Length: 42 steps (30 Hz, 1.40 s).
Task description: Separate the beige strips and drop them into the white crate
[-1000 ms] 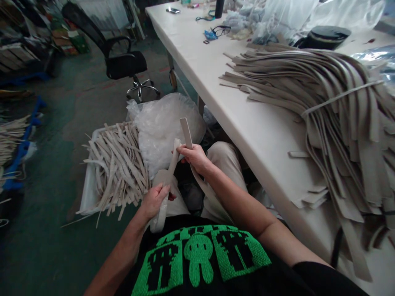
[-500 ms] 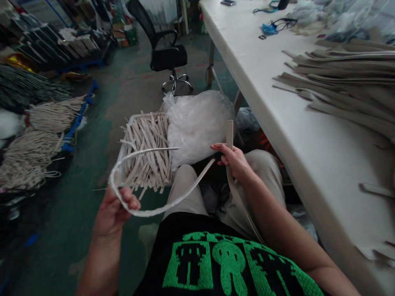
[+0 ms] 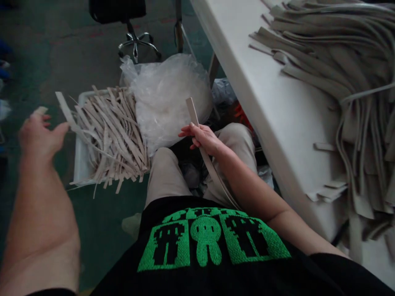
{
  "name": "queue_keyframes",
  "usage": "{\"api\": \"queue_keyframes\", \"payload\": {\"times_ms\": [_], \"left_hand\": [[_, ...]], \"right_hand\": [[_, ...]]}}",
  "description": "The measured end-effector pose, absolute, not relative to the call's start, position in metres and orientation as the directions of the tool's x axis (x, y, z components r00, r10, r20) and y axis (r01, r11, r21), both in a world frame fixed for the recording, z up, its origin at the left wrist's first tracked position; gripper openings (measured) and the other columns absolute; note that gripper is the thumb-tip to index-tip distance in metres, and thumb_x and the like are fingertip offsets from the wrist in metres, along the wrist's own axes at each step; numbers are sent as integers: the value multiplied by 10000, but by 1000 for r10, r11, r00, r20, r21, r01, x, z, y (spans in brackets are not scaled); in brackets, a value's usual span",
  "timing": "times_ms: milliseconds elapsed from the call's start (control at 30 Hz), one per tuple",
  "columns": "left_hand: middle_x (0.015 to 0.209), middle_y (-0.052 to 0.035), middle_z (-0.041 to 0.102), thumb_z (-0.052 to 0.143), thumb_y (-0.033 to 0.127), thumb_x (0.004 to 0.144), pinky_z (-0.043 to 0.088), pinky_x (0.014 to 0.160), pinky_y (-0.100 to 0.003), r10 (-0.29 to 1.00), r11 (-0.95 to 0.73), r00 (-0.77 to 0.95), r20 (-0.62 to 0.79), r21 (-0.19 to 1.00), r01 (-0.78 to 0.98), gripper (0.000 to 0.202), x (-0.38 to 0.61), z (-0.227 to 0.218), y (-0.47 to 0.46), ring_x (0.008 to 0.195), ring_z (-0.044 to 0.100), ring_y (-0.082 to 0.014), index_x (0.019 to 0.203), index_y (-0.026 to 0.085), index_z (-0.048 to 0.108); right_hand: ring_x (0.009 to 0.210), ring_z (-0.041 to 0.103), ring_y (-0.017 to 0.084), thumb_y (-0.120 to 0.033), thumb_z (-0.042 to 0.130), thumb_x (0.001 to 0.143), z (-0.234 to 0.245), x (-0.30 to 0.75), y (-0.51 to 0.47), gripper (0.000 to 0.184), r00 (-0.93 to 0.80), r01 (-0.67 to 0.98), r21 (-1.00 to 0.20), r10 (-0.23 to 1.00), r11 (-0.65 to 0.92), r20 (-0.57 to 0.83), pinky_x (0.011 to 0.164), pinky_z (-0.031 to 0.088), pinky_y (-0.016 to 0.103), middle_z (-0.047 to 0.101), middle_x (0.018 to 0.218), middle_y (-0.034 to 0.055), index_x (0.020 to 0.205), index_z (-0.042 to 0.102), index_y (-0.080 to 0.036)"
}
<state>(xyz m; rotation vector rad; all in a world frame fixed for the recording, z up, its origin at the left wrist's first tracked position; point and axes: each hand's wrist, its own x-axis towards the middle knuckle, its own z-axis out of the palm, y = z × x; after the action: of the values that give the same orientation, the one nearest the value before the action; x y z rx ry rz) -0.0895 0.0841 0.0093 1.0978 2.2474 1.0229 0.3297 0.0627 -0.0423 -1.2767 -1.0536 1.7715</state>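
Observation:
My left hand point(image 3: 43, 133) is at the far left with its fingers apart and nothing in it. Just beyond its thumb, a pale strip point(image 3: 66, 111) sticks up over the side of a white plastic bin point(image 3: 80, 158). Many thin beige strips point(image 3: 119, 131) lie in a loose heap in that bin. Over my knees, my right hand point(image 3: 203, 139) grips a long flat beige strip point(image 3: 212, 170). One end of it points up past my fingers, while the rest trails down along my forearm to my lap.
A clear plastic bag point(image 3: 173, 96) bulges beside the bin. On the right stands a white table point(image 3: 286, 135) bearing a tied bundle of grey-beige strips point(image 3: 327, 53) and several short pieces point(image 3: 331, 191). A black swivel chair point(image 3: 119, 9) is at the back.
My left hand has let go of the looped white strip and moved left, its fingers spreading. The right hand still holds its strip. The view has tilted down and turned right.

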Motion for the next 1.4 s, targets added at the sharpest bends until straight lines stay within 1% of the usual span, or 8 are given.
{"api": "queue_keyframes", "payload": {"times_ms": [100, 300, 500, 700, 900, 1100, 1233, 1400], "left_hand": [[1199, -34, 718, 702, 245, 939, 411, 1137, -584, 914, 247, -400, -69, 877, 412, 420, -25, -16, 86, 1202, 640, -254, 1316, 90, 598], [1184, -95, 731, 834, 458, 791, 569, 966, -402, 985, 149, 95, -144, 988, -42, 478, 119, -48, 59, 1170, 665, -277, 1169, 189, 717], [1158, -82, 740, 742, 440, 881, 533, 1006, -412, 998, -59, -43, 55, 993, -103, 318, 168, -51, 60, 1174, 670, -261, 1060, 178, 759], [1049, -65, 771, 813, 467, 767, 559, 972, -419, 974, -3, -219, -59, 963, -270, 309, 155, -44, 40, 1007, 722, -226, 915, 203, 751], [812, -1, 748, 810, 387, 714, 539, 1051, -455, 916, 120, -355, -188, 971, -204, 219, 139, -51, 21, 843, 716, -202, 756, 204, 697], [1066, 27, 757, 698, 550, 813, 369, 1216, -563, 929, 259, -243, -280, 959, -115, 217, 131, -57, 22, 1214, 653, -315, 867, 340, 695], [1086, -28, 773, 678, 661, 762, 393, 1164, -657, 915, 369, -158, -372, 928, -53, 329, 112, -96, 14, 1229, 639, -414, 881, 356, 707], [1047, -73, 790, 671, 660, 706, 578, 957, -596, 927, 348, -230, -297, 908, 231, 442, 70, -140, -30, 1080, 719, -395, 934, 284, 713]], "right_hand": [[405, 351, 26, -457, 583, 991, -41, 333, 63, 344, -368, -30, -904, 845, -427, -387, 452, 506, 202, 778, 944, 74, 980, 681, -127], [477, 462, 38, -295, 629, 963, -36, 335, 58, 184, -578, 91, -917, 729, -388, -366, 456, 475, 144, 764, 835, 31, 959, 688, -120], [483, 459, 40, -358, 597, 999, -27, 346, 57, 268, -592, 17, -930, 746, -366, -304, 485, 487, 140, 750, 788, 22, 1001, 680, -103], [409, 432, 33, -412, 470, 1065, -19, 351, 53, 374, -618, 13, -933, 731, -360, -290, 471, 461, 153, 721, 724, 3, 1020, 676, -102], [530, 624, 73, -212, 520, 1039, -16, 331, 45, 178, -728, 200, -893, 549, -404, -411, 550, 516, 170, 668, 681, -41, 911, 624, -143], [432, 470, 47, -235, 520, 1042, -17, 338, 50, 185, -523, -30, -945, 811, -326, -264, 461, 404, 150, 521, 576, -91, 906, 617, -157], [417, 420, 50, -307, 496, 1052, -21, 352, 60, 253, -368, -122, -957, 908, -263, -202, 443, 353, 161, 489, 554, -91, 873, 598, -160], [444, 471, 45, -364, 441, 1038, 19, 377, 47, 353, -99, 176, -971, 979, -160, -179, 487, 364, 144, 504, 546, -95, 801, 583, -144]]}}
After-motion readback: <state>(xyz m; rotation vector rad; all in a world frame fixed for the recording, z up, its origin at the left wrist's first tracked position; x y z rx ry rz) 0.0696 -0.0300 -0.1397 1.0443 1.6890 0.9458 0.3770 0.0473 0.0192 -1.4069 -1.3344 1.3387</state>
